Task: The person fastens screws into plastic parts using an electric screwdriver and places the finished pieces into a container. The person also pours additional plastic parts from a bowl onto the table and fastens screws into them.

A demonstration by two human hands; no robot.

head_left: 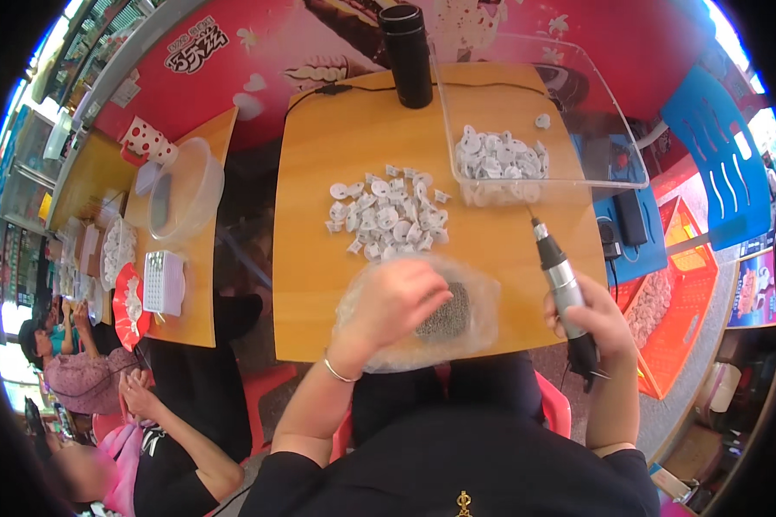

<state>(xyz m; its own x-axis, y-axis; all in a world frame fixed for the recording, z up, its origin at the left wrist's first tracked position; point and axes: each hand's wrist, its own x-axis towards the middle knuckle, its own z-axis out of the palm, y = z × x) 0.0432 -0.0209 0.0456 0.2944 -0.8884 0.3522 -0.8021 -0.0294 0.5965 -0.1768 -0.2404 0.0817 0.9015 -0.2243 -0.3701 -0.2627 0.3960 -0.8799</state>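
Observation:
My right hand (602, 320) is wrapped round an electric screwdriver (564, 286), silver and black. Its thin bit points up and away, close to the near wall of a clear plastic box (569, 183). Over a clear plastic bag (483, 297) at the table's near edge is my left hand (395, 297), its fingers bent and drawn together. Whatever is between those fingertips is too small to tell. In the bag lies a heap of tiny grey metal pieces (447, 312), partly covered by the hand. Beyond it spreads a pile of small white plastic parts (392, 215).
More white parts (500, 157) fill part of the box. A black tumbler (408, 60) stands at the table's back, beside a black cable. On the right are a blue chair (720, 155) and an orange crate (664, 336). Other people (164, 431) sit leftward, near a side table (200, 293).

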